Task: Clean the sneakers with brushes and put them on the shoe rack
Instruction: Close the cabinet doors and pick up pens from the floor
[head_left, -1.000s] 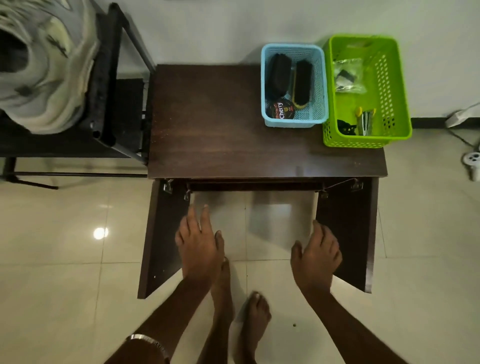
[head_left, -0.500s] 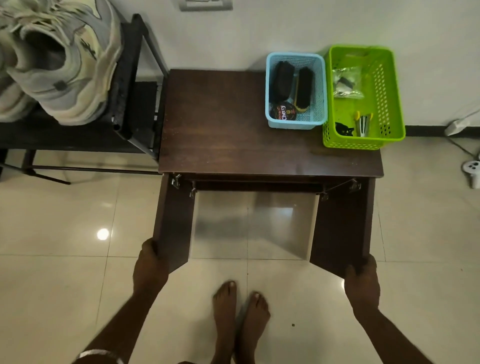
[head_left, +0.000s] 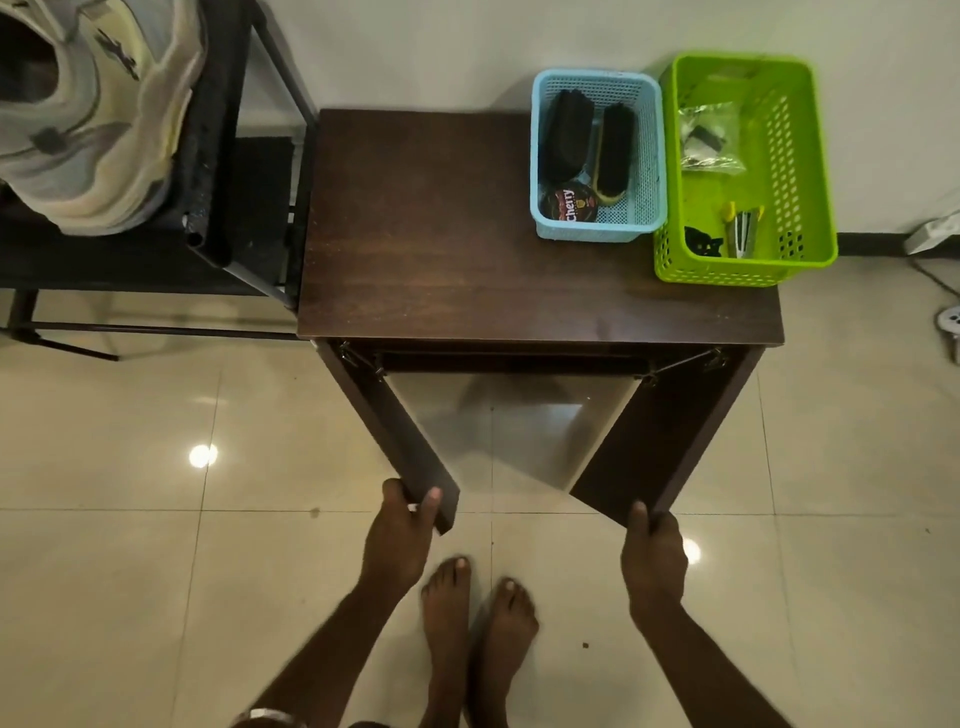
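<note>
Head view: left hand (head_left: 402, 525) gripping the left table leg (head_left: 395, 431); right hand (head_left: 652, 545) gripping the right leg (head_left: 670, 431); sneaker (head_left: 88, 114) up on shoe rack (head_left: 218, 156), far left, nearer the left hand; brushes (head_left: 615, 150) in blue basket (head_left: 540, 156), ahead right.

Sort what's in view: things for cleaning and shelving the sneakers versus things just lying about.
For the job:
sneaker on the shoe rack
two brushes in the blue basket
polish tin

Just lying about:
green basket with plastic bag and small tools
power strip
</note>
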